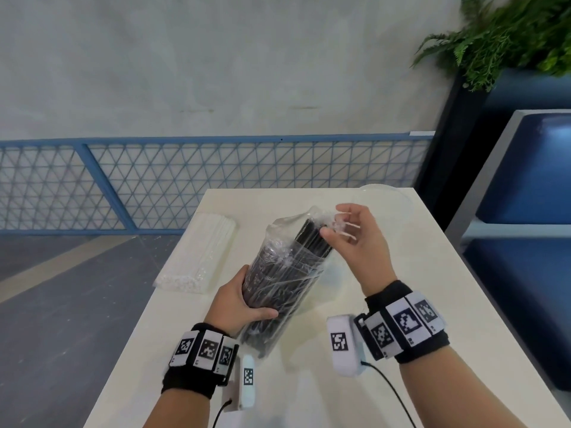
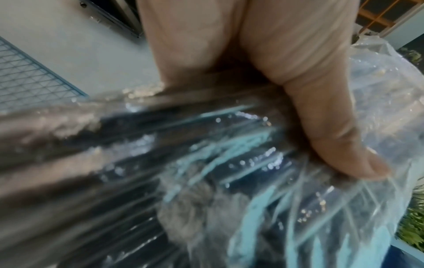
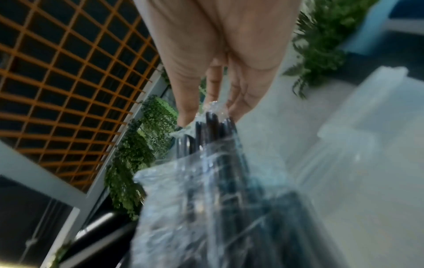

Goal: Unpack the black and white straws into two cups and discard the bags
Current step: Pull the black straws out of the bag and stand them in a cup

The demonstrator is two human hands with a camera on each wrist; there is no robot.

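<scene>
A clear bag of black straws (image 1: 284,273) is held tilted above the cream table (image 1: 386,304). My left hand (image 1: 247,301) grips its lower half, thumb (image 2: 321,127) pressed across the plastic (image 2: 183,163). At the bag's upper end my right hand (image 1: 335,228) pinches the crumpled plastic against the black straw tips (image 3: 213,130); its fingers (image 3: 241,94) close around them. A sealed bag of white straws (image 1: 197,257) lies on the table's left side. A clear plastic cup (image 1: 383,200) stands at the far right corner, partly behind my right hand, and shows blurred as the cup (image 3: 367,108) in the right wrist view.
The table's left edge drops to a grey floor (image 1: 61,288). A blue mesh fence (image 1: 185,180) runs behind it. A blue padded bench (image 1: 525,211) and a dark planter with ferns (image 1: 509,35) stand to the right.
</scene>
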